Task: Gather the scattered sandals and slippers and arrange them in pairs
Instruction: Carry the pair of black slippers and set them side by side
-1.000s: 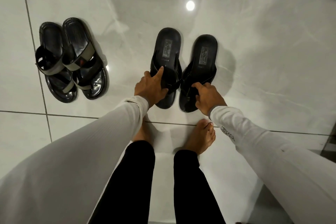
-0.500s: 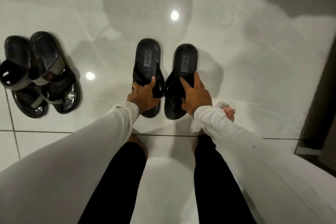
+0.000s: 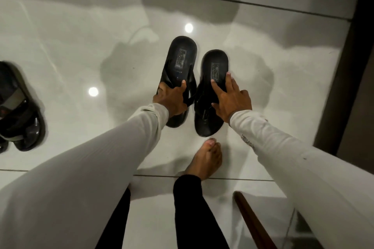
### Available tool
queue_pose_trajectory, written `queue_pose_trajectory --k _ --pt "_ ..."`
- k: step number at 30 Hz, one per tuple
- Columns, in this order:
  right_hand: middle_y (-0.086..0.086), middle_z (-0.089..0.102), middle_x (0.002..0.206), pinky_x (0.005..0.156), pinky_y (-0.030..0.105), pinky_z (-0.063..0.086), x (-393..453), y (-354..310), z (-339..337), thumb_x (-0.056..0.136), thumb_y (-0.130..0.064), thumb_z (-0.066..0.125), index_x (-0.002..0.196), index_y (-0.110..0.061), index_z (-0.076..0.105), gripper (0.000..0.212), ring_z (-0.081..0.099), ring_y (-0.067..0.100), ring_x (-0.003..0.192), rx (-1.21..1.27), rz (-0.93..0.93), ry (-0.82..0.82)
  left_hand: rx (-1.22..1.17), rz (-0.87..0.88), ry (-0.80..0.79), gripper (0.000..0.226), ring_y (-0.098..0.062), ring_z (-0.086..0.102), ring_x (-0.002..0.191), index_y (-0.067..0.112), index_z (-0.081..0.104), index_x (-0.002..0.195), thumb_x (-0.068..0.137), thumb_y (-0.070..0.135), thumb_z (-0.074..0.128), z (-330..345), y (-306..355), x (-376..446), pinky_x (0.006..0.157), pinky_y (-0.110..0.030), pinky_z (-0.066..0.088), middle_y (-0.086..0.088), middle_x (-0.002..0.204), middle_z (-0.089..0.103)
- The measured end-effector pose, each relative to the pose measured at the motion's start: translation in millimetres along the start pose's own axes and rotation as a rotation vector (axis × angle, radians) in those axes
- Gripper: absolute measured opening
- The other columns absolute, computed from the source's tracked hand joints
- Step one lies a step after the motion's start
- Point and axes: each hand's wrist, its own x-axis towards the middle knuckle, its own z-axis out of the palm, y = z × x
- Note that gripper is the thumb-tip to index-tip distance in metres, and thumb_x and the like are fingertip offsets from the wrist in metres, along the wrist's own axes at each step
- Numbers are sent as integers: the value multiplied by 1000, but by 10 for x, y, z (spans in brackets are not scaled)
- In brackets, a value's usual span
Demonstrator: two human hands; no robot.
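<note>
On the glossy white tiled floor [image 3: 263, 66], just in front of the bare foot [image 3: 206, 157], two black thong slippers [image 3: 182, 62] lie side by side, almost touching. The left hand [image 3: 172, 100] is clamped on the strap of the left one, and the right hand [image 3: 230, 99] rests flat with spread fingers on the right one. On such a smooth floor a flat push may, I think, slide that slipper out of line with its partner, while the dark strapped sandals [image 3: 22, 111] wait well apart at the left edge.

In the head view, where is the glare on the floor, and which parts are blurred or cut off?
Head view: two round lamp reflections glare on the glossy floor tile, one above the left black slipper, one far to its left; a broad soft shadow lies behind both slippers; the strapped sandals are smeared and cut by the left edge; the sleeves bulge from wide-angle distortion.
</note>
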Motion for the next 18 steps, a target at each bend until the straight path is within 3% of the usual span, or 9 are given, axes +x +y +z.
queue_pose_trajectory --k 9,14,18 --pt "15 -5 169 109 52 38 501 650 -322 95 -43 55 160 -30 5 83 3 29 158 -32 32 30 57 91 8 84 -47 27 145 27 5 162 95 36 55 -113 554 371 120 -53 33 -25 158 21" --pt "14 -7 169 111 54 35 626 703 -489 96 -45 51 160 -29 1 82 1 29 158 -14 129 2 85 138 50 81 -43 34 141 28 8 162 96 41 53 -244 688 478 117 -53 36 -23 151 37" --pt "13 -8 169 115 55 30 583 634 -586 97 -45 50 160 -30 -1 83 1 29 158 44 196 -46 73 141 69 78 -43 42 137 33 9 161 97 40 52 -272 667 404 114 -54 39 -23 148 37"
